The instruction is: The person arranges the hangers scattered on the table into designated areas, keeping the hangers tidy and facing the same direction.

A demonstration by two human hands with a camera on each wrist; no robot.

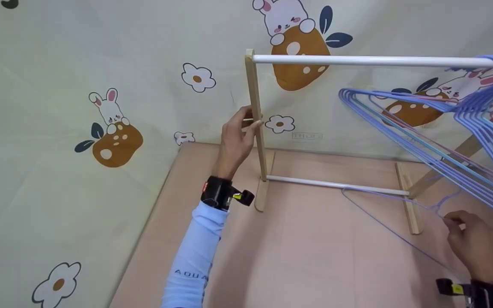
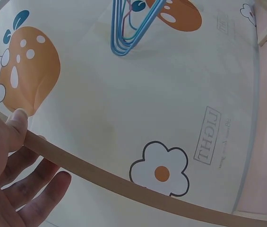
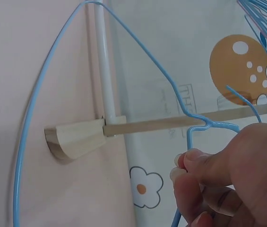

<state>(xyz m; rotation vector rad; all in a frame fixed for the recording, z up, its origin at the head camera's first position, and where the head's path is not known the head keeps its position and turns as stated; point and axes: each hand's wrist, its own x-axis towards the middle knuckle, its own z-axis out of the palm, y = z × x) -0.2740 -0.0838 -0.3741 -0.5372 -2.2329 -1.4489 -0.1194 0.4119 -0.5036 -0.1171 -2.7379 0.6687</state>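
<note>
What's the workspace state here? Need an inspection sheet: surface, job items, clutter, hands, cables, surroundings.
Surface: pink tabletop, bare where visible.
Job's things: wooden rack with white top rail; loose blue wire hanger lying on the table; bunch of blue hangers hung on the rail.
Clutter: nothing seen.
Grippers: left hand holds the rack's left upright; right hand pinches the loose hanger near its hook.
Cables: nothing seen.
Surroundings: bunny-and-flower backdrop behind and to the left.
</note>
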